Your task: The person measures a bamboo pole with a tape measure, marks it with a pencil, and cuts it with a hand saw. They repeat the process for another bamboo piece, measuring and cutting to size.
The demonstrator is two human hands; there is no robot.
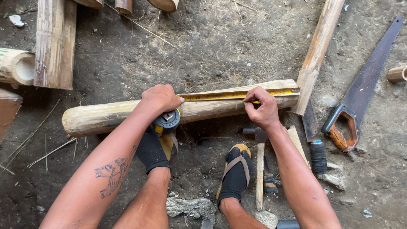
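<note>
Hands first: my left hand [160, 98] presses a black-and-yellow tape measure case [166, 121] against the pale split bamboo pole [106, 116] lying on the dirt floor [212, 42]; my right hand [263, 110] pinches a pencil on the stretched yellow tape blade [220, 96]. An orange-handled handsaw [360, 93] lies to the right.

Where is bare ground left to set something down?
Bare dirt lies above the bamboo pole, between the split bamboo and the slanted stick. It is crowded below the right hand: hammer, knife, handsaw.
</note>
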